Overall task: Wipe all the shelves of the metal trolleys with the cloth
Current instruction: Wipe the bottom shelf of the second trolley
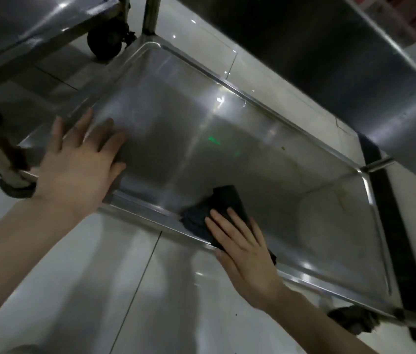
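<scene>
Right hand, fingers flat, presses the black cloth at 6 o'clock on the bottom shelf; left hand lies flat at 9. Push too hard and I reckon the trolley rolls away.

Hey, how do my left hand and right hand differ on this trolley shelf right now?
The left hand rests bare on the shelf; the right hand presses the dark cloth at the near rim. The left hand's fingers are spread; the right hand's lie close together. Both are flat, fingers straight, on the same shelf.
</scene>
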The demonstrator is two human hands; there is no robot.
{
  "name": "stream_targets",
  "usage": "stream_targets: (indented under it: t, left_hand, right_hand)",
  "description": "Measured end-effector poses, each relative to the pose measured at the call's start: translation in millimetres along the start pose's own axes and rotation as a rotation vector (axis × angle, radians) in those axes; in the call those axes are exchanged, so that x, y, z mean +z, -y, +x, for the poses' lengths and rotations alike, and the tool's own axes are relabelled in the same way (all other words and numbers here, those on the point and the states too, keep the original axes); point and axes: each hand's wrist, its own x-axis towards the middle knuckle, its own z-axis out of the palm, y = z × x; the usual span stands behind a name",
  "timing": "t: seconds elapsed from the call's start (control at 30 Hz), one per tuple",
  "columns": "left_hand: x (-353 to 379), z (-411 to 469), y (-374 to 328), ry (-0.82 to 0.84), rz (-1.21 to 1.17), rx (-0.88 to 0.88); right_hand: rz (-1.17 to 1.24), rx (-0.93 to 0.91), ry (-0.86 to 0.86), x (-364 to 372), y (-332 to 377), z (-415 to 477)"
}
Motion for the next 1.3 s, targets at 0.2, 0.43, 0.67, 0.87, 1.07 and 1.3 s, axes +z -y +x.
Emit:
stream_targets:
  t: [0.2, 0.43, 0.67, 0.87, 1.07, 1.3]
  left_hand:
    - [17, 3, -98, 0.091, -0.231, 0.255]
    - [28, 1, -96, 0.072, -0.163, 0.311]
    - [27, -1, -107, 0.01, -0.145, 0.495]
    - [34, 1, -112, 0.092, -0.205, 0.463]
    - [43, 4, -113, 0.044, -0.234, 0.377]
    - [52, 4, -219, 0.149, -0.338, 0.41]
  right_hand:
    - [-0.054, 0.158, -0.041, -4, -42, 70]
    - [-0.002, 0.424, -0.09, -5, -70, 91]
    - [0.052, 0.171, -0.039, 1, -37, -44]
    - [0.0, 0.578, -0.077, -11, -116, 74]
    - [0.002, 0.478, -0.093, -6, -94, 28]
    - [0.063, 0.317, -0.048, -4, -62, -69]
